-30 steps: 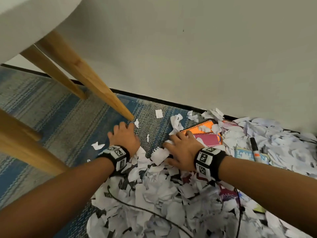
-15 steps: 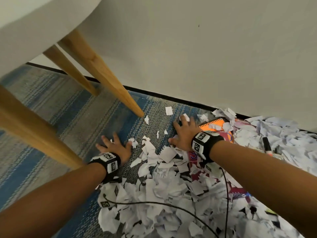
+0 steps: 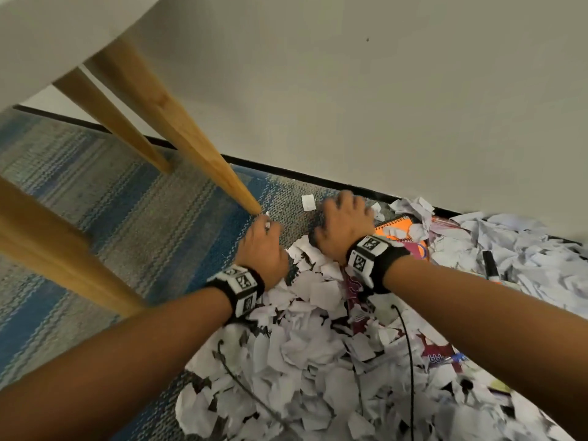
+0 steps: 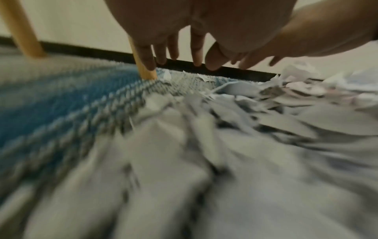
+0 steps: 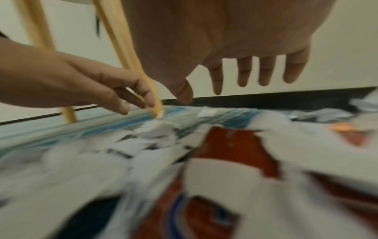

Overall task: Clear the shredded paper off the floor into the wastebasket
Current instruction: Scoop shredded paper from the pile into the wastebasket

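Observation:
A big heap of shredded white paper point(image 3: 302, 361) covers the blue-grey carpet point(image 3: 133, 218) from the middle to the right of the head view. Both of my hands hover at its far edge, side by side. My left hand point(image 3: 265, 226) is next to the foot of a wooden table leg point(image 3: 203, 160), fingers hanging loose and holding nothing point(image 4: 180, 61). My right hand point(image 3: 337, 214) is spread over the carpet just past the heap, fingers straight and apart, also holding nothing point(image 5: 243, 80). A single scrap point(image 3: 308, 202) lies beyond it. No wastebasket is in view.
A white tabletop point(image 3: 47, 36) on several wooden legs stands over the left side. The wall with a black baseboard point(image 3: 286, 173) runs behind. An orange spiral notebook point(image 3: 397, 229), a marker point(image 3: 491, 265), printed coloured sheets point(image 3: 354, 300) and a black cable point(image 3: 410, 361) lie among the paper.
My left hand has moved right and forward from the carpet to the table leg's foot. My right hand has reached further toward the wall. Both have lifted off the floor.

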A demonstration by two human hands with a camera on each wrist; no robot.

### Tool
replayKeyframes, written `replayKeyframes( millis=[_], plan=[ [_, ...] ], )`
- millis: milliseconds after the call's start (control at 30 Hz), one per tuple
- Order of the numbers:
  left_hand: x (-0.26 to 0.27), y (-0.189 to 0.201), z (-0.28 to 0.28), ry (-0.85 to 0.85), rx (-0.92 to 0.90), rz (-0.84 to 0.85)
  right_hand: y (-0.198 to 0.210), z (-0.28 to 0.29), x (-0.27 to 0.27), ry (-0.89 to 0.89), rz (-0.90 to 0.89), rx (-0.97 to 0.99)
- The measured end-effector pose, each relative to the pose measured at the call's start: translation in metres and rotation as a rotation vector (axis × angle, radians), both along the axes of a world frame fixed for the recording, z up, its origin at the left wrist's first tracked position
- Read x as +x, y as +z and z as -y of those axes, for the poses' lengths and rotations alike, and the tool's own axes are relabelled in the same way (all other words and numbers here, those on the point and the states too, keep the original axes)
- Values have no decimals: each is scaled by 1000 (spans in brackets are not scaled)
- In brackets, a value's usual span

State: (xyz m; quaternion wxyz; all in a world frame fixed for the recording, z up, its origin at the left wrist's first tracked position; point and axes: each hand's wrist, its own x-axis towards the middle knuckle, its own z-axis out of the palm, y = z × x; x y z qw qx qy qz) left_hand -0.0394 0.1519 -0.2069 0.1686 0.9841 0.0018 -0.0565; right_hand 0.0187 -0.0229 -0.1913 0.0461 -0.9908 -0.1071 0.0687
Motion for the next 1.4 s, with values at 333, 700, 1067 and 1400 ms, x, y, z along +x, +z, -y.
replayKeyframes(
  millis=[333,700,1067,1400],
  plan=[
    [79,-12,25,-195,116,-244,-33,34,-1,-41,-196,-137],
    [28,-18,4,-383,168,-402,-22,-24,-65,497,-347,1],
    [-9,21,-5,-113,264,-178,6,28,-20,184,-80,8],
    [-43,-14,-44,-21,186,-501,-9,19,-27,300,-271,-204]
  ],
)
